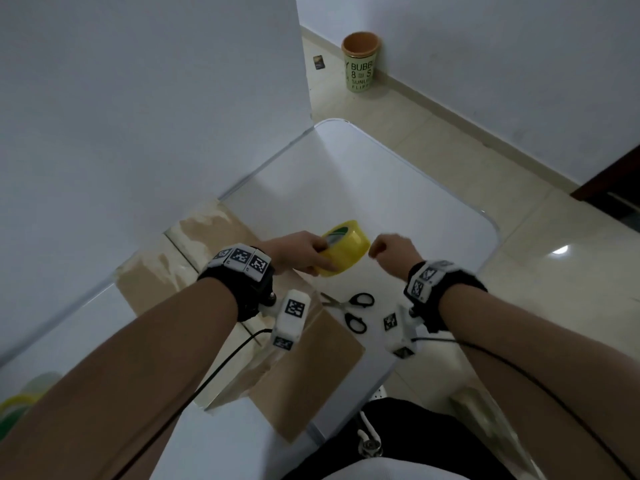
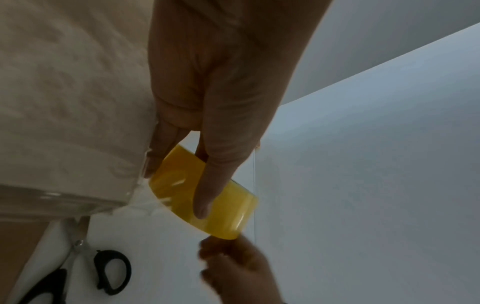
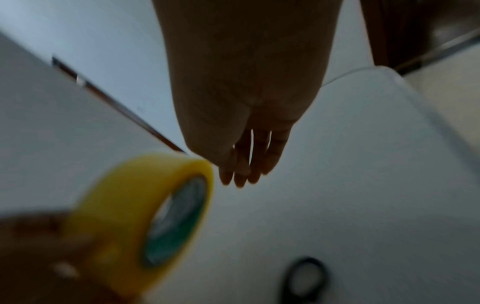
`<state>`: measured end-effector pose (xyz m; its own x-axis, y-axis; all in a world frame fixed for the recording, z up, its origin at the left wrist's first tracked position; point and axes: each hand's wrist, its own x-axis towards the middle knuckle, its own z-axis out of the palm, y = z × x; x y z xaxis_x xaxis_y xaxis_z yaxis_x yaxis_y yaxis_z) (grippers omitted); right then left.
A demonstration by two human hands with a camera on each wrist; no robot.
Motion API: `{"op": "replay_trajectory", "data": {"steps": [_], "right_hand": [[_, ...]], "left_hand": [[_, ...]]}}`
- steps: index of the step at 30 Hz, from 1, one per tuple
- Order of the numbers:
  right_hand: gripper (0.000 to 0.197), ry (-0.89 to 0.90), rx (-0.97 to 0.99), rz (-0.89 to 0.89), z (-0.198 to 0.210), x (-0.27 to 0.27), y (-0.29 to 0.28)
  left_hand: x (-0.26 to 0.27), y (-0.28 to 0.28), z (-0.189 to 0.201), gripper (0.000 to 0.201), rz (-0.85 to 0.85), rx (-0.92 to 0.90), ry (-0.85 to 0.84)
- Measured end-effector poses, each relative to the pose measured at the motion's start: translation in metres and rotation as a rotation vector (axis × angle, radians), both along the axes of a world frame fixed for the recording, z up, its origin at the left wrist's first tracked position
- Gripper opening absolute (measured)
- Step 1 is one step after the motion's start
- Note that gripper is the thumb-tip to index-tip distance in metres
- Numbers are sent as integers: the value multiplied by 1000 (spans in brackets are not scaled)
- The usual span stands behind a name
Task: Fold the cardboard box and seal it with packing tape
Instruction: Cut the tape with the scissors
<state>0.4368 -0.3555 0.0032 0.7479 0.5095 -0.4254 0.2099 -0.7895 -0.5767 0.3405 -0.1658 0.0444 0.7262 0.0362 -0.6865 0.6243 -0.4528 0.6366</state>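
Gripping one tape roll (image 1: 346, 247): left hand (image 1: 298, 251); right hand (image 1: 393, 249) curled, empty; one scissors (image 1: 353, 311).

One tape roll (image 1: 344, 247), one scissors (image 1: 353, 311) (black-handled), one cardboard box (image 1: 301, 372), one bin (image 1: 361, 62)

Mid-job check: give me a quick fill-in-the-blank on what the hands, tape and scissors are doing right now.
1. The yellow tape roll is gripped by the ____ hand.
2. The right hand is next to the roll, with nothing visibly held, and its fingers are ____.
3. The black-handled scissors lie on the white ____, beside the cardboard box.

Missing words: left; curled; table
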Motion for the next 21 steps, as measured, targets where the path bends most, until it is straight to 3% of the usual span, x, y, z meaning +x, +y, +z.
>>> {"op": "replay_trajectory", "data": {"steps": [3,6,10,15,21], "right_hand": [[28,83,-216,311,-31,-24,-6],[40,95,-293,462,-53,-43,-2],[49,-78,-359,627,-70,-60,-5],[44,-276,-381,587,-75,-72,-4],[33,-290,-417,519,-67,-65,-1]], "left_hand": [[0,0,1,34,14,-19,3],[0,-2,4,20,36,-60,5],[-1,-3,5,21,64,-72,5],[-1,-4,4,22,95,-104,16],[-1,-5,4,28,108,-117,33]]}}
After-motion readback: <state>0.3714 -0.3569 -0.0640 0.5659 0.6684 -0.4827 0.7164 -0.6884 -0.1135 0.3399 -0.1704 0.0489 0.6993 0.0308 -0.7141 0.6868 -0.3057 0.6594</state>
